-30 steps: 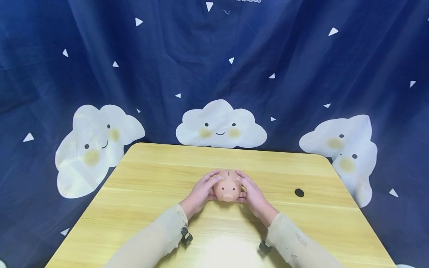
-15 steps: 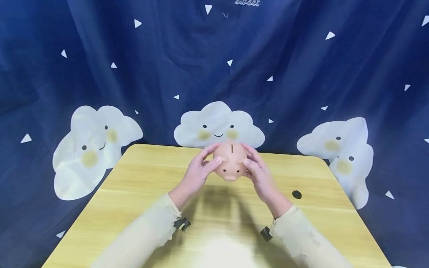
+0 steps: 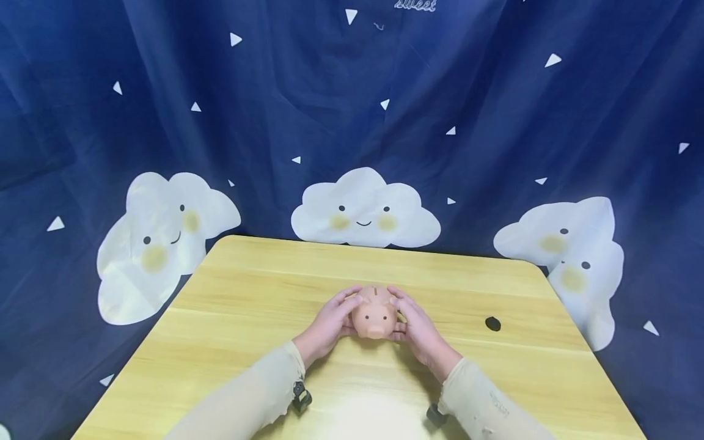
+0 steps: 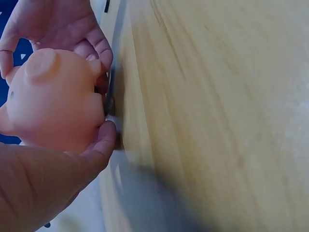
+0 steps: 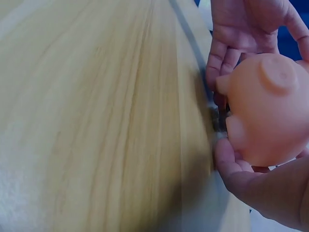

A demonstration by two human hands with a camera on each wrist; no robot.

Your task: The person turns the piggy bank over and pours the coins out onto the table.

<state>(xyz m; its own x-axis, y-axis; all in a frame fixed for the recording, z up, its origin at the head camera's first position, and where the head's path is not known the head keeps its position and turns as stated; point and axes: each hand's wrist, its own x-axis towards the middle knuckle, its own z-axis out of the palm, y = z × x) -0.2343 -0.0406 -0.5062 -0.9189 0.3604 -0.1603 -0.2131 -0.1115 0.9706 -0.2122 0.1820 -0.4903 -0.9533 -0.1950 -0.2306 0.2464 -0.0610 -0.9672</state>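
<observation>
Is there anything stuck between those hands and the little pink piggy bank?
Nothing visible is in the way. The left hand and right hand hold the piggy bank directly, one on each side. The small black piece lies apart on the table, off to the right.

The person wears long, pale cream-beige sleeves, seen from the head camera: the left sleeve (image 3: 236, 400) at seven o'clock, the right sleeve (image 3: 484, 397) at five. Each ends in a soft cuff at the wrist, and the cloth's lower edge looks wavy and uneven. Faint grey lettering (image 3: 499, 403), too small to read, marks the right sleeve at four o'clock from its cuff. A small, blocky black device (image 3: 301, 397) sits at six o'clock below the left cuff, and a similar dark unit (image 3: 436, 417) at seven o'clock from the right. Both left hand (image 3: 330, 321) and right hand (image 3: 420, 333) are bare.
</observation>
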